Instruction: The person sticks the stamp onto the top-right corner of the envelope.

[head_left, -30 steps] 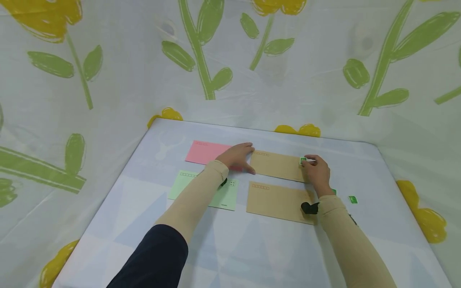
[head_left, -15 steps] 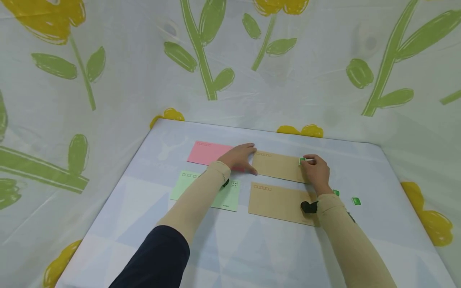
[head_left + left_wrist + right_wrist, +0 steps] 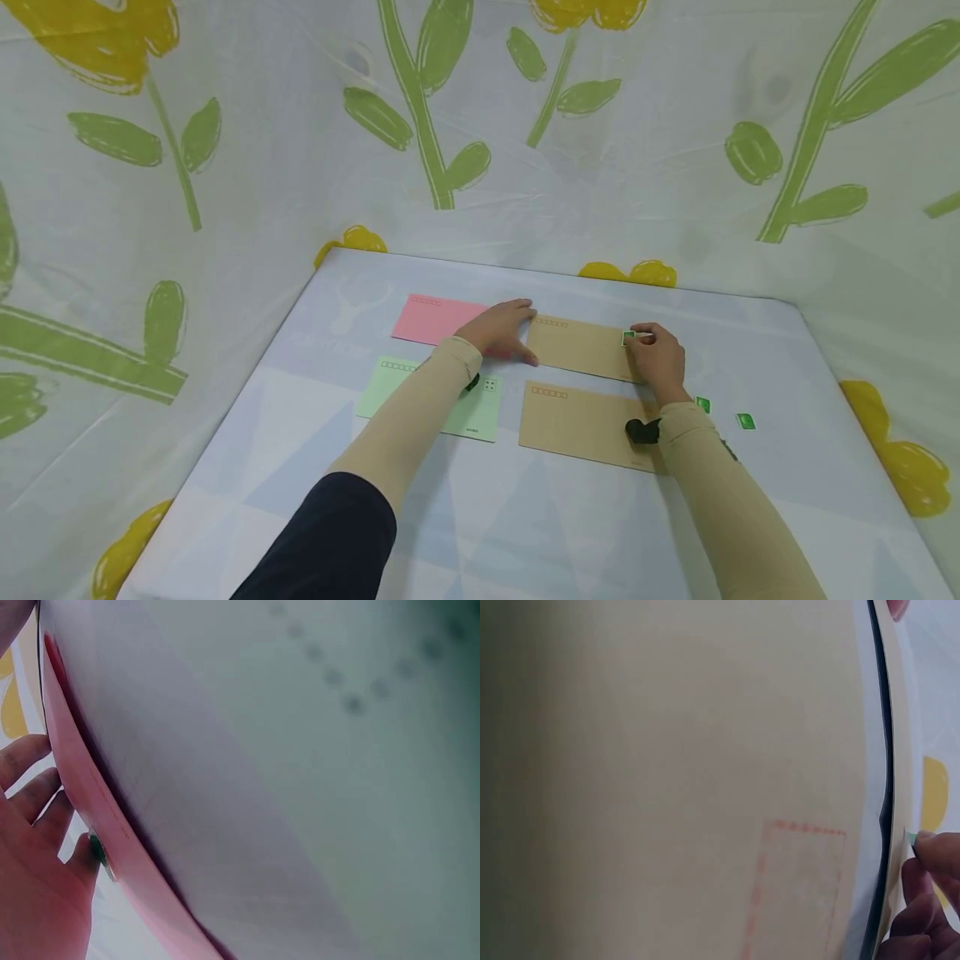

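Note:
My right hand (image 3: pixel 658 360) pinches a small green stamp (image 3: pixel 627 337) between thumb and fingertip, over the right end of the far brown envelope (image 3: pixel 577 346). In the right wrist view only a sliver of that stamp (image 3: pixel 910 837) shows at the fingertips. My left hand (image 3: pixel 501 329) lies with fingers spread over the right part of the pink envelope (image 3: pixel 427 318), its fingertips and thumb at the brown envelope's left edge. Beside those fingers, the left wrist view shows a green stamp (image 3: pixel 97 847) on the pink envelope.
Nearer lie a light green envelope (image 3: pixel 386 385), partly under my left forearm, and a second brown envelope (image 3: pixel 570 425). Two loose green stamps, one close to my right wrist (image 3: pixel 702 404) and another stamp (image 3: pixel 746 422) farther right, lie on the table. A flower-printed curtain surrounds the table.
The pinched stamp and right hand have shifted very slightly left and down over the far brown envelope. The left hand keeps its place on the envelopes; the head view has shifted a little.

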